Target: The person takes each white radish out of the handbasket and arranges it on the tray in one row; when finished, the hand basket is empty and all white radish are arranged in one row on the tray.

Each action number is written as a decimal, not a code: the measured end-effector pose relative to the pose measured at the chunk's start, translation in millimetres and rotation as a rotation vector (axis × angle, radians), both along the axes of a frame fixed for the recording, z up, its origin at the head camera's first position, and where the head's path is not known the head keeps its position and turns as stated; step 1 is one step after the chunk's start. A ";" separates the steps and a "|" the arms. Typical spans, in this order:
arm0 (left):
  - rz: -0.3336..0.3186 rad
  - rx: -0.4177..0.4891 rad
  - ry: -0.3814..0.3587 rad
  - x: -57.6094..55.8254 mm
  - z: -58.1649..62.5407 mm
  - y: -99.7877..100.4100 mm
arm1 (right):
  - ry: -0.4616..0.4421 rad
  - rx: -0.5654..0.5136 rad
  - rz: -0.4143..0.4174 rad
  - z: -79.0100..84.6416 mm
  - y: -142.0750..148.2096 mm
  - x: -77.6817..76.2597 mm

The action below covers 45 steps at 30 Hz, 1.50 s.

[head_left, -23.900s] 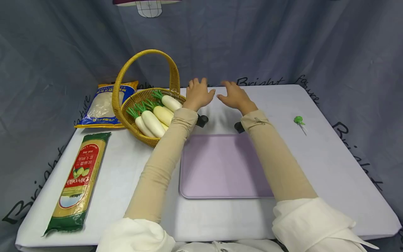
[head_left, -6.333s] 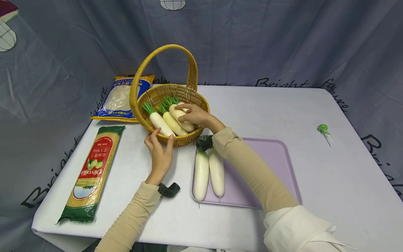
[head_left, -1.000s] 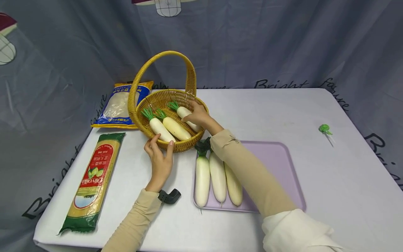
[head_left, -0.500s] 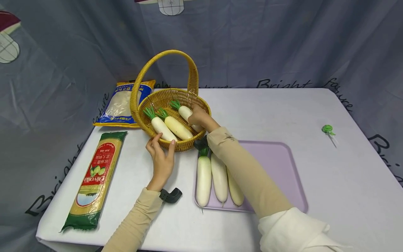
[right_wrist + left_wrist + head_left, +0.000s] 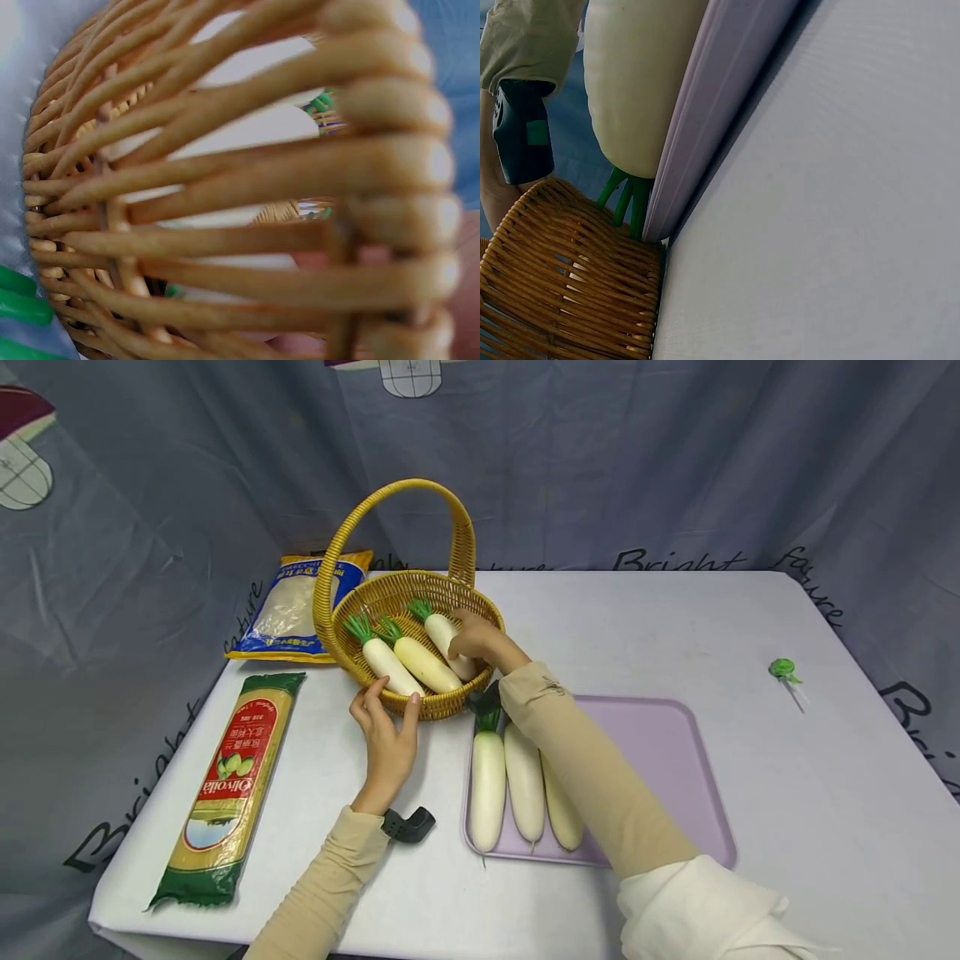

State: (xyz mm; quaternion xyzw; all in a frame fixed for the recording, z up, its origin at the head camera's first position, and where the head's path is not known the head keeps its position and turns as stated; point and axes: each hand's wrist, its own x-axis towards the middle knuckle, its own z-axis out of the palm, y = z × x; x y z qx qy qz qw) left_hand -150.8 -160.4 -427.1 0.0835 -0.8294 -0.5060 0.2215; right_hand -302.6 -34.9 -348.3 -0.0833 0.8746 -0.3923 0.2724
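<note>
A yellow wicker basket point(image 5: 408, 581) holds a white radish point(image 5: 392, 665) at the left, a pale yellow radish point(image 5: 426, 664) in the middle and another white radish point(image 5: 441, 631) at the right, all with green tops. My right hand point(image 5: 480, 639) reaches over the basket's right rim and grips the right white radish near its lower end. Weave hides most of its fingers in the right wrist view. My left hand point(image 5: 386, 747) rests at the front rim, fingers and thumb spread against it. On the purple tray point(image 5: 637, 735) lie two white radishes point(image 5: 487, 793) and a yellowish radish point(image 5: 561, 810), side by side.
Behind the basket's left side lies a blue and yellow bag point(image 5: 292, 610). A long spaghetti packet point(image 5: 228, 785) is on the left of the white table point(image 5: 600, 627), and a green lollipop point(image 5: 783, 672) on the right. The tray's left edge is close to the basket.
Since the oldest frame, three radishes have gone from the basket to the tray, the third within the last several seconds. Lately my right hand has closed around the right radish; my left hand stays at the rim.
</note>
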 end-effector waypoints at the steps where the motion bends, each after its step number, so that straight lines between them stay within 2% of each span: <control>1: 0.001 -0.001 0.000 0.0 0.0 0.0 | -0.023 -0.029 -0.002 0.2 0.6 -0.3; 6: 0.008 -0.005 -0.003 -0.3 0.3 0.0 | -0.138 -0.172 -0.019 2.7 3.6 -2.4; 12: 0.022 -0.009 0.002 -0.5 0.6 0.3 | -0.240 -0.257 0.023 4.6 6.8 -5.6; 17: 0.026 -0.011 0.007 -1.2 -0.3 0.4 | -0.286 -0.278 0.063 3.2 9.9 -10.1; 23: 0.024 -0.020 0.012 -1.5 -0.7 0.2 | -0.313 -0.312 0.075 1.8 13.9 -13.4; 35: 0.017 -0.020 0.002 -0.9 -1.5 0.4 | -0.431 -0.482 0.061 1.2 20.6 -17.6; 45: 0.010 -0.013 -0.018 -0.5 -0.4 0.5 | -0.523 -0.654 0.049 5.0 33.4 -11.4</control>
